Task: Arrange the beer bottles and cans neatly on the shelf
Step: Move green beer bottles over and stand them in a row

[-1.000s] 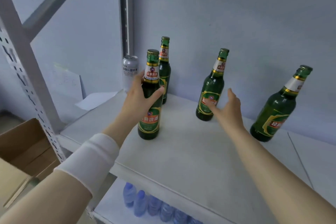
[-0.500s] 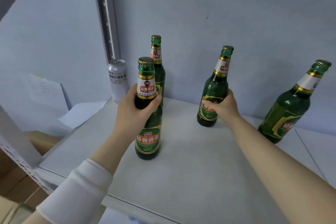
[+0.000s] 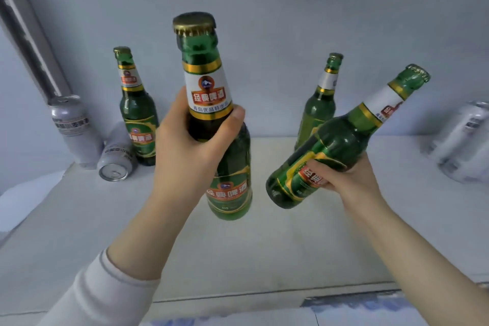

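My left hand [image 3: 190, 148] grips a green beer bottle [image 3: 209, 103] by its shoulder and holds it upright above the white shelf [image 3: 79, 233]. My right hand [image 3: 349, 180] holds a second green bottle [image 3: 341, 140] by its lower body, tilted with its neck up and to the right. Two more green bottles stand at the back: one left [image 3: 136, 114], one right [image 3: 320, 103], partly hidden behind the tilted bottle. A silver can [image 3: 72, 127] stands at the back left, and another can [image 3: 117, 159] lies on its side beside it.
More silver cans [image 3: 465, 140] sit blurred at the shelf's right end. A grey metal upright [image 3: 29, 34] rises at the back left. The pale wall [image 3: 264, 8] closes the back. White paper [image 3: 23, 198] lies off the shelf's left edge.
Both hands have lifted their bottles off the shelf and toward me; the right bottle is now tilted. The view moved closer, showing a lying can and cans on the right.
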Demonstrator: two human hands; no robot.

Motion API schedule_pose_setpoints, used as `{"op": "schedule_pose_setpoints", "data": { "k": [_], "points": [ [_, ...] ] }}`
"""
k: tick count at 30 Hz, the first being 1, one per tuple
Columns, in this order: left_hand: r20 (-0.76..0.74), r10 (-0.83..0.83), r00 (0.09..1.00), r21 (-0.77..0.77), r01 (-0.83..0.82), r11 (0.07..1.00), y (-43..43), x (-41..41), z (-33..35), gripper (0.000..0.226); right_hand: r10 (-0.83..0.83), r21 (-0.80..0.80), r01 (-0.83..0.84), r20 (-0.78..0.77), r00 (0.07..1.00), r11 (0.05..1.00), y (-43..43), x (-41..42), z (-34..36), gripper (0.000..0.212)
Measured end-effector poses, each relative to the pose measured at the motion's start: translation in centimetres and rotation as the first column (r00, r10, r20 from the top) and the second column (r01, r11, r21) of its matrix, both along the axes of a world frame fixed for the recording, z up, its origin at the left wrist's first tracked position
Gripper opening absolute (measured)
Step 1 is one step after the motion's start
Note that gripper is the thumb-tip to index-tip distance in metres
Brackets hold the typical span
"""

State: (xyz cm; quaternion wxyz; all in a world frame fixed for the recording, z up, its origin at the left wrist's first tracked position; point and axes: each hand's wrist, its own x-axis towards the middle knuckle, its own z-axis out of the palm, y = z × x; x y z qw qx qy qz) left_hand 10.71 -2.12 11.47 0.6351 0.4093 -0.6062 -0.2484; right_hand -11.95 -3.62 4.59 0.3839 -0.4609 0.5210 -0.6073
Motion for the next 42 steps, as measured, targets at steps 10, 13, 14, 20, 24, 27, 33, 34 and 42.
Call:
{"op": "schedule_pose_setpoints", "data": {
  "k": [10,13,14,20,24,27,33,34,42],
  "points": [
    [0.019,-0.264,0.964,-0.033,0.265,0.964,6.5,-20.9,1.0,0.030,-0.189,-0.093,0.186,-0.027,0.982,0.978,11.7,-19.0,-0.4,0.079],
    [0.025,-0.311,0.950,-0.032,0.312,0.950,8.3,-28.4,1.0,0.034,-0.255,-0.090,0.253,-0.006,0.967,0.963,15.0,-25.7,-0.7,0.074],
    [0.028,-0.339,0.940,-0.028,0.340,0.940,8.9,-30.8,1.1,0.034,-0.275,-0.084,0.274,-0.003,0.962,0.958,16.0,-27.8,-0.8,0.073],
    [0.058,-0.502,0.863,0.030,0.501,0.865,10.6,-43.7,0.7,0.016,-0.464,-0.066,0.462,-0.024,0.886,0.885,20.7,-39.0,-0.3,0.072],
    [0.054,-0.593,0.804,0.071,0.589,0.805,10.6,-51.0,-0.6,0.025,-0.574,-0.074,0.569,-0.090,0.814,0.819,21.8,-46.1,0.3,0.073],
    [0.032,-0.647,0.762,0.084,0.643,0.761,9.8,-55.9,-1.2,0.028,-0.602,-0.094,0.595,-0.161,0.782,0.798,21.4,-51.2,1.1,0.069],
    [0.021,-0.701,0.713,0.066,0.698,0.713,6.6,-64.9,-1.3,0.022,-0.593,-0.097,0.596,-0.316,0.741,0.797,18.0,-59.8,2.5,0.077],
    [0.030,-0.702,0.711,0.068,0.699,0.711,6.1,-66.3,-1.2,0.022,-0.592,-0.092,0.599,-0.329,0.736,0.796,17.5,-61.0,2.6,0.079],
    [0.150,-0.664,0.732,0.085,0.660,0.747,2.3,-75.4,-1.4,0.025,-0.537,-0.047,0.563,-0.380,0.754,0.825,13.4,-69.0,2.1,0.077]
  ]
}}
